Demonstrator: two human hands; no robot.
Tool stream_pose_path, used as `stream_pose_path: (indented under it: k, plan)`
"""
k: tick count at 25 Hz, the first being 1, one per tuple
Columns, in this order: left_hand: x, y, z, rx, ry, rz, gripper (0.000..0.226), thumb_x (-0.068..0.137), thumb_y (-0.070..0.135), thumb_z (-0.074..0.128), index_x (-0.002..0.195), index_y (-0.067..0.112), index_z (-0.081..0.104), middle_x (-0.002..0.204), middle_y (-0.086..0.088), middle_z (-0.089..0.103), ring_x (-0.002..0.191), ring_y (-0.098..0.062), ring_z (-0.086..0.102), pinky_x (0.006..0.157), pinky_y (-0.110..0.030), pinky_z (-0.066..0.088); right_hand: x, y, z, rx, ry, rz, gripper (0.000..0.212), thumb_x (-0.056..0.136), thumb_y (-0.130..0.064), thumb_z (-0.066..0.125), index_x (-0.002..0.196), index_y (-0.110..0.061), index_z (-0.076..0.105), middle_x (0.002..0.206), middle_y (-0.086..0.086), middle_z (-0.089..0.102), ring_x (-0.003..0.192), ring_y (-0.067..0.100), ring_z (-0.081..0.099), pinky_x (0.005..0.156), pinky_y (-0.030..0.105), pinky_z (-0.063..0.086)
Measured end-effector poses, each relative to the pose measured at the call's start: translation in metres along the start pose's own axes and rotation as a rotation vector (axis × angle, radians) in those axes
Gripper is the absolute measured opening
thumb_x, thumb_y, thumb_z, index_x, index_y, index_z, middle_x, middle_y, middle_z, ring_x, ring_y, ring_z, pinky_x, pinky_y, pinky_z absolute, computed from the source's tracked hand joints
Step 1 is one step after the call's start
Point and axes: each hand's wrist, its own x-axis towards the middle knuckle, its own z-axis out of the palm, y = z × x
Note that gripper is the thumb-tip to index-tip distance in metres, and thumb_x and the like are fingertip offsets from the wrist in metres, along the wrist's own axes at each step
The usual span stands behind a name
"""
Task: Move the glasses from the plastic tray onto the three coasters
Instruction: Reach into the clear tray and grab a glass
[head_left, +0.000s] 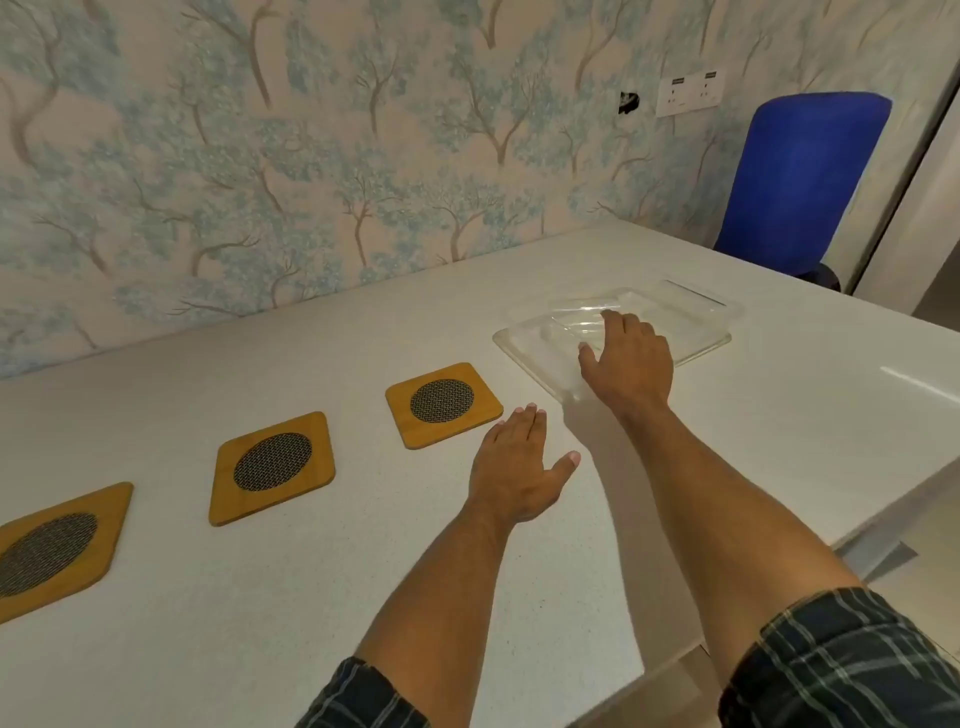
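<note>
Here we see the right hand (628, 364) spread, palm down, over the clear plastic tray (535, 348) at the far right of the white tabletop (311, 597); we can make out no glasses in it. The left hand (517, 467) lies flat and open just beside the nearest coaster (444, 404). Two more coasters (272, 466) (57, 545) run leftward, well apart, with bare surface between. A blue chair (800, 182) stands beyond the far edge.

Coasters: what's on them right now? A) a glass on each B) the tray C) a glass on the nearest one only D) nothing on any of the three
D: all three coasters show bare mesh centres, with no glass on any; the clear plastic tray sits apart, under the right hand.
</note>
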Motion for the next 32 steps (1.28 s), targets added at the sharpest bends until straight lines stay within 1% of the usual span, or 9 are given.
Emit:
stream_pose_path:
  k: [3, 8, 10, 14, 19, 24, 26, 29, 32]
  plan:
    - [0.001, -0.001, 0.000, 0.039, 0.041, 0.008, 0.086, 0.098, 0.071, 0.021, 0.164, 0.017, 0.009, 0.172, -0.002, 0.005, 0.158, -0.019, 0.002, 0.122, -0.034, -0.003, 0.019, -0.002, 0.004, -0.038, -0.155, 0.081, 0.063, 0.095, -0.056, 0.049, 0.141, -0.012, 0.048, 0.128, 0.010, 0.064, 0.112, 0.031, 0.062, 0.092, 0.043, 0.046]
    - [0.002, -0.003, 0.003, 0.052, 0.058, 0.010, 0.085, 0.099, 0.071, 0.023, 0.164, 0.018, 0.011, 0.172, -0.001, 0.007, 0.158, -0.019, 0.003, 0.120, -0.034, -0.003, 0.035, -0.008, 0.007, 0.028, -0.389, 0.187, 0.075, 0.088, -0.065, 0.056, 0.144, -0.016, 0.044, 0.128, 0.006, 0.064, 0.114, 0.030, 0.063, 0.090, 0.040, 0.047]
    - [0.003, -0.003, 0.002, 0.055, 0.049, 0.005, 0.085, 0.099, 0.071, 0.024, 0.164, 0.018, 0.010, 0.172, -0.001, 0.006, 0.158, -0.020, 0.003, 0.122, -0.036, -0.001, 0.041, -0.011, 0.006, 0.021, -0.450, 0.195, 0.071, 0.086, -0.065, 0.060, 0.138, -0.017, 0.051, 0.122, 0.004, 0.066, 0.109, 0.028, 0.064, 0.085, 0.038, 0.046]
    - [0.003, -0.003, 0.003, 0.055, 0.035, 0.013, 0.085, 0.099, 0.071, 0.024, 0.164, 0.018, 0.010, 0.172, -0.002, 0.006, 0.158, -0.020, 0.002, 0.124, -0.038, 0.002, 0.046, -0.012, 0.004, -0.029, -0.554, 0.208, 0.049, 0.087, -0.054, 0.067, 0.116, -0.015, 0.063, 0.096, 0.002, 0.063, 0.091, 0.025, 0.063, 0.078, 0.034, 0.044]
    - [0.004, -0.003, 0.003, 0.057, 0.039, 0.007, 0.085, 0.099, 0.070, 0.025, 0.163, 0.018, 0.010, 0.172, -0.002, 0.006, 0.158, -0.020, 0.003, 0.125, -0.040, 0.004, 0.049, -0.008, 0.012, -0.057, -0.563, 0.188, 0.031, 0.086, -0.028, 0.067, 0.113, -0.013, 0.063, 0.093, 0.002, 0.062, 0.085, 0.023, 0.062, 0.073, 0.033, 0.044]
    - [0.004, -0.002, 0.003, 0.055, 0.037, 0.004, 0.085, 0.098, 0.071, 0.026, 0.164, 0.019, 0.011, 0.172, -0.001, 0.006, 0.158, -0.020, 0.003, 0.123, -0.038, 0.001, 0.050, -0.004, 0.015, -0.029, -0.538, 0.182, 0.027, 0.084, -0.023, 0.069, 0.108, -0.011, 0.063, 0.088, 0.001, 0.061, 0.080, 0.022, 0.060, 0.070, 0.032, 0.044]
    - [0.004, -0.003, 0.004, 0.055, 0.040, 0.009, 0.085, 0.098, 0.072, 0.025, 0.164, 0.019, 0.011, 0.172, -0.001, 0.007, 0.158, -0.020, 0.003, 0.123, -0.038, 0.001, 0.050, -0.003, 0.015, -0.013, -0.527, 0.187, 0.034, 0.081, -0.026, 0.073, 0.110, -0.012, 0.064, 0.089, 0.001, 0.062, 0.081, 0.022, 0.061, 0.069, 0.032, 0.045]
    - [0.005, -0.004, 0.005, 0.055, 0.042, 0.014, 0.088, 0.096, 0.074, 0.020, 0.163, 0.019, 0.011, 0.172, -0.001, 0.007, 0.158, -0.020, 0.003, 0.124, -0.039, 0.003, 0.056, -0.006, 0.013, 0.056, -0.498, 0.187, 0.058, 0.075, -0.038, 0.082, 0.122, -0.014, 0.059, 0.108, 0.003, 0.066, 0.096, 0.025, 0.064, 0.074, 0.032, 0.048]
    - [0.004, -0.003, 0.003, 0.049, 0.043, 0.015, 0.106, 0.080, 0.084, -0.004, 0.163, 0.020, 0.010, 0.172, -0.001, 0.006, 0.158, -0.020, 0.003, 0.124, -0.039, 0.004, 0.066, -0.011, 0.008, 0.153, -0.427, 0.179, 0.079, 0.069, -0.046, 0.087, 0.130, -0.013, 0.050, 0.118, 0.006, 0.065, 0.104, 0.029, 0.064, 0.075, 0.034, 0.048]
